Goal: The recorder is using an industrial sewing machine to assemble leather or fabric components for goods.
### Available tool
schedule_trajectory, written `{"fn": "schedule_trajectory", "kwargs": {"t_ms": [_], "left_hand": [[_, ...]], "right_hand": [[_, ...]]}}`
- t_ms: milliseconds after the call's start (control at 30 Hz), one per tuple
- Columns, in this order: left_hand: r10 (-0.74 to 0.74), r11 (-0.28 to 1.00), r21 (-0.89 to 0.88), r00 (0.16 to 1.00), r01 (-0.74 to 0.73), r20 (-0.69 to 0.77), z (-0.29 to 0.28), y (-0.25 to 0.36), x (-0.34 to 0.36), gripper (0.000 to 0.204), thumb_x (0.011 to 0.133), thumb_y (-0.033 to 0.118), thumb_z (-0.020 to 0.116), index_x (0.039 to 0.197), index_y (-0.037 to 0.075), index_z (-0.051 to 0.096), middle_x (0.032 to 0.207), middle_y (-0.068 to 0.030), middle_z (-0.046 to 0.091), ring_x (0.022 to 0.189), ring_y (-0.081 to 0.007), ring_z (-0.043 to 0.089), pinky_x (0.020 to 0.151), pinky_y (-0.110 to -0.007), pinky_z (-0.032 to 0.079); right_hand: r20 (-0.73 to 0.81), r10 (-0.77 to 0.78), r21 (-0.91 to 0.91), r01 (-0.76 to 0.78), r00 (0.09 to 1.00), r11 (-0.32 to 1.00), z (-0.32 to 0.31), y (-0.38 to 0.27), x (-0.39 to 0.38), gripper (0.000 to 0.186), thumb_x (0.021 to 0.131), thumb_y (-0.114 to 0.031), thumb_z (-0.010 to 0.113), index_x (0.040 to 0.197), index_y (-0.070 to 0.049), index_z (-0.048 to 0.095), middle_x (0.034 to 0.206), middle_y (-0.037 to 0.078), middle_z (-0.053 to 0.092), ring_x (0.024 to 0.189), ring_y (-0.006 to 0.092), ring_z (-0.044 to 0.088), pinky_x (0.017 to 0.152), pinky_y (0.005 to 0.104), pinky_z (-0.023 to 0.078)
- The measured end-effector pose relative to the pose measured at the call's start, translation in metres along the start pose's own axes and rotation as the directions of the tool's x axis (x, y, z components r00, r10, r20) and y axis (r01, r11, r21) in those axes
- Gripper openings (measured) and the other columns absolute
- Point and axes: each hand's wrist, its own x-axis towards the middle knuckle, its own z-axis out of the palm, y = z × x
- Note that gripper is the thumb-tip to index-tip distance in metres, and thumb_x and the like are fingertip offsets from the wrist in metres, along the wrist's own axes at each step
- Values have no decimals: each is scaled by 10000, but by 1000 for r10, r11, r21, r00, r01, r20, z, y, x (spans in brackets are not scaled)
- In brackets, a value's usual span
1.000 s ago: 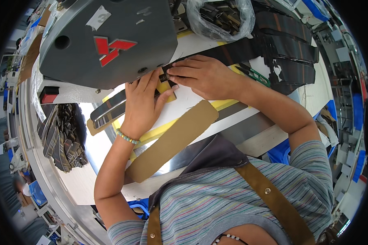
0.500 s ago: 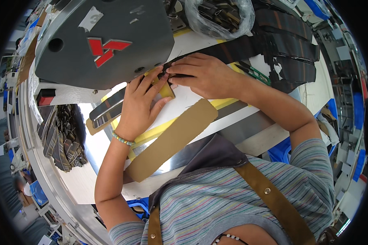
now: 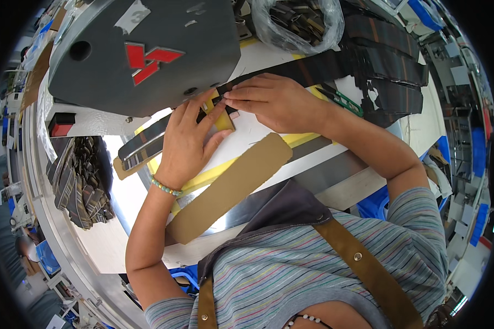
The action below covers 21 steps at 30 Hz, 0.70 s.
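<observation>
A long dark plaid fabric strip (image 3: 313, 67) runs under the edge of a grey sewing machine head (image 3: 104, 71). My left hand (image 3: 187, 134) lies with its fingers stretched out and spread, pressing down by the machine beside a yellow block (image 3: 225, 120). Against the near edge of the strip, my right hand (image 3: 282, 103) has its fingers pressed together on the fabric, close to my left fingertips. The stitching point is hidden behind the machine head. Left of my left hand, a striped fabric end (image 3: 142, 143) sticks out over a brown piece.
A brown card-like strip (image 3: 230, 189) lies slantwise at the table's near edge. Green-handled snips (image 3: 343, 101) rest right of my right hand. A clear plastic bag (image 3: 337, 24) of small pieces and folded dark fabric (image 3: 392, 68) are behind. Finished-looking striped pieces (image 3: 82, 183) hang at left.
Both hands stay almost in place, my left fingers drawn slightly closer together. The machine head sits a little farther right and higher in the picture.
</observation>
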Motion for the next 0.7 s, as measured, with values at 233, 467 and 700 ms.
{"fn": "schedule_trajectory", "kwargs": {"t_ms": [233,467,700], "left_hand": [[19,991,136,996,-7,-88,6,3,-13,637,899,287,843,1428,-21,667,1510,-171,643,1403,-381,598,1170,-463,507],[52,982,186,998,-42,-48,4,8,-12,711,893,331,846,1445,-64,633,1505,-206,635,1374,-377,607,1167,-462,512],[58,977,210,998,-50,-34,3,8,-12,727,903,349,836,1446,-81,617,1501,-220,625,1381,-377,594,1169,-458,509]], "right_hand": [[15,-4,-21,4,1000,1000,-3,-2,3,436,838,-23,746,1273,-30,779,1375,57,739,1276,233,694,1066,405,571],[14,13,-1,-13,1000,1000,-4,-1,2,443,829,-11,739,1270,-30,778,1376,55,737,1284,230,690,1075,402,564],[-3,4,-26,-4,1000,1000,-1,-3,3,385,851,-45,752,1234,-25,788,1354,58,747,1269,234,699,1062,403,573]]}}
